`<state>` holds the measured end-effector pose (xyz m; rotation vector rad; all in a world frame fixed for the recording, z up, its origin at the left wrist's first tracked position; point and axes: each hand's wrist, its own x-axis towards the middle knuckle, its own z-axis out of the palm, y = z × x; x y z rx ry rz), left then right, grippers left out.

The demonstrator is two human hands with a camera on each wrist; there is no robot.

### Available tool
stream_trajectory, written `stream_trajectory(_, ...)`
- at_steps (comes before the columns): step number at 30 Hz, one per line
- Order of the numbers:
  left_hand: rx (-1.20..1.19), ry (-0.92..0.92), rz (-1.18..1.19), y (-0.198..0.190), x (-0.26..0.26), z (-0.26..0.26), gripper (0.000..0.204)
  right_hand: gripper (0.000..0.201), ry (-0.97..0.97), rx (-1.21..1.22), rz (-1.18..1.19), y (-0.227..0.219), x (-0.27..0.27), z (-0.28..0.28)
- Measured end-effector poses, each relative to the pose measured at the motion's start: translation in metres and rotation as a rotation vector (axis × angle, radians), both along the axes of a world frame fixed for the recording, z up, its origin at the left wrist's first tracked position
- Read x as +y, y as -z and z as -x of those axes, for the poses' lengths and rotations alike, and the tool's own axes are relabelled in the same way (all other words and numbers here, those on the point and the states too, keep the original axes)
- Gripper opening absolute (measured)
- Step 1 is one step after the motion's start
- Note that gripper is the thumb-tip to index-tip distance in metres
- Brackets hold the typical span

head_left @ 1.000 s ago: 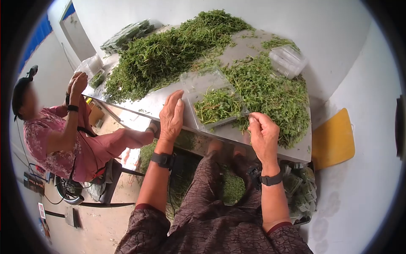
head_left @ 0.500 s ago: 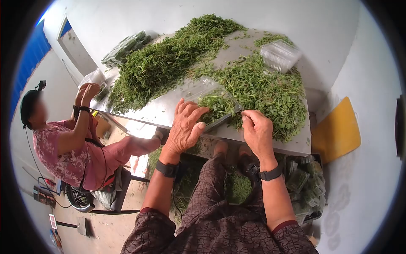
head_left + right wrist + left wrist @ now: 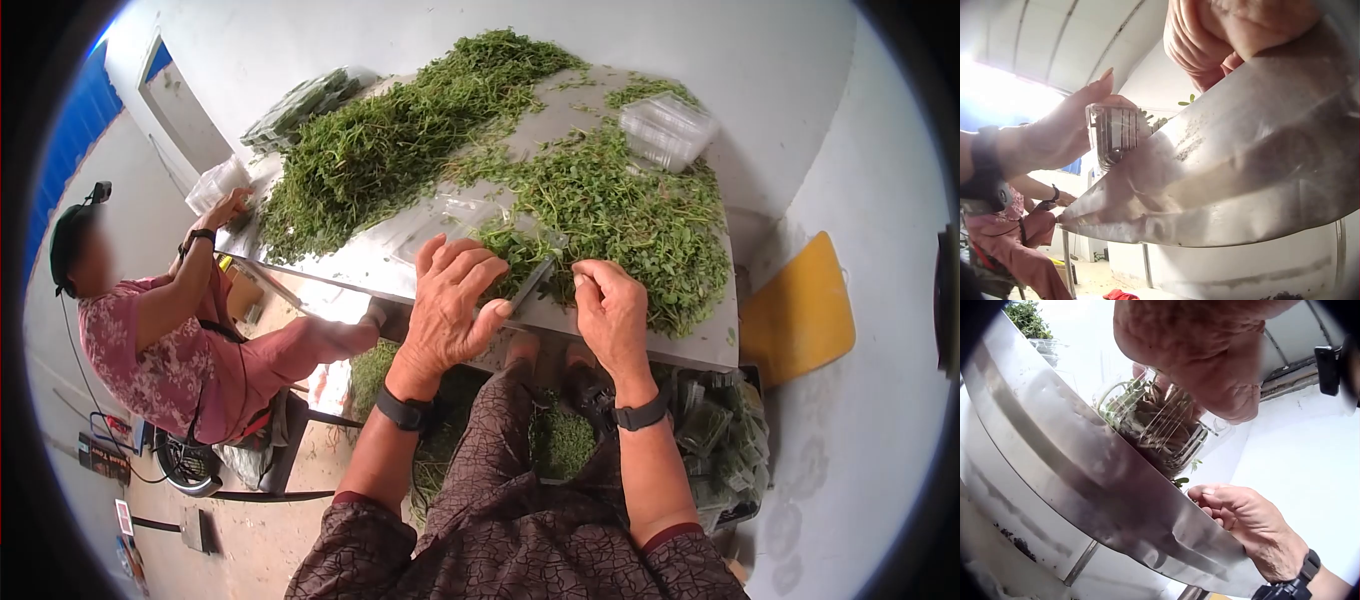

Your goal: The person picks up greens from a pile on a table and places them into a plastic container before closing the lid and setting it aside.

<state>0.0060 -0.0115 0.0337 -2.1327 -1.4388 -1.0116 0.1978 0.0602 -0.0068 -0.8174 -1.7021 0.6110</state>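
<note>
The left hand (image 3: 452, 305) lies palm down over the clear box (image 3: 520, 262) at the near edge of the table (image 3: 380, 262), fingers curled over its lid and thumb hooked under its front edge, gripping it. The right hand (image 3: 608, 312) sits just right of the box, fingers bent inward and fingertips pinched at the box's right corner; whether they actually hold the plastic cannot be told.

The box is thin, ribbed, see-through plastic, packed with green sprigs. The table is dull, smooth steel with a rolled front edge.

Loose herbs (image 3: 420, 130) are heaped behind the box and spread to its right. An empty tray (image 3: 665, 130) rests on the greens far right of the box. Left of the box, at the table's end, another person (image 3: 150, 330) in pink reaches toward more trays.
</note>
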Motion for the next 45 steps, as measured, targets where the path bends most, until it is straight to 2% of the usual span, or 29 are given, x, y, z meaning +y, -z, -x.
stream_trajectory(2,0.013,0.024,0.026,-0.003,0.0,-0.001,0.045,0.013,-0.005,0.005,0.002,-0.001,-0.001,0.0)
stream_trajectory(4,-0.021,-0.031,0.304,-0.008,-0.002,-0.003,0.057,0.013,0.002,-0.024,0.007,-0.001,-0.001,-0.001)
stream_trajectory(7,0.003,-0.059,0.401,-0.018,-0.002,-0.005,0.057,0.013,-0.014,-0.021,0.03,-0.005,-0.003,-0.001)
stream_trajectory(14,-0.032,-0.084,0.419,-0.017,0.003,-0.006,0.057,0.013,-0.008,-0.043,0.018,-0.003,-0.002,-0.001)
stream_trajectory(17,-0.166,-0.046,0.462,-0.02,0.001,-0.005,0.058,0.013,-0.008,-0.043,-0.004,-0.003,-0.001,-0.001)
stream_trajectory(19,-0.212,-0.049,0.221,-0.018,-0.003,0.002,0.059,0.013,-0.02,-0.035,0.046,-0.004,-0.002,-0.001)
stream_trajectory(22,-0.151,-0.055,0.145,-0.027,-0.009,0.003,0.06,0.013,-0.003,-0.04,0.002,-0.001,-0.001,-0.001)
stream_trajectory(24,-0.146,-0.016,0.191,-0.027,-0.008,0.0,0.06,0.013,0.001,-0.056,0.014,-0.002,-0.001,-0.001)
stream_trajectory(27,0.029,-0.004,0.329,-0.018,-0.002,-0.004,0.058,0.014,-0.002,-0.066,0.029,-0.005,-0.004,-0.001)
stream_trajectory(33,-0.021,-0.08,0.521,-0.015,0.002,-0.006,0.057,0.014,-0.013,-0.069,0.037,-0.003,-0.002,-0.002)
stream_trajectory(37,-0.025,-0.086,0.507,-0.014,-0.001,-0.007,0.058,0.014,-0.008,-0.059,0.032,-0.004,-0.003,-0.001)
stream_trajectory(39,-0.178,-0.023,0.316,-0.015,-0.006,-0.003,0.056,0.014,-0.006,-0.057,0.027,-0.003,-0.001,-0.001)
stream_trajectory(40,-0.181,-0.026,0.319,-0.014,-0.01,-0.001,0.056,0.014,-0.006,-0.055,0.027,-0.002,-0.002,-0.001)
stream_trajectory(42,-0.285,-0.115,0.126,-0.013,-0.019,0.007,0.046,0.014,-0.011,-0.054,0.023,-0.002,-0.002,-0.001)
stream_trajectory(45,-0.6,-0.206,-0.011,-0.001,-0.032,0.014,0.03,0.014,-0.017,-0.076,0.019,0.0,-0.001,-0.002)
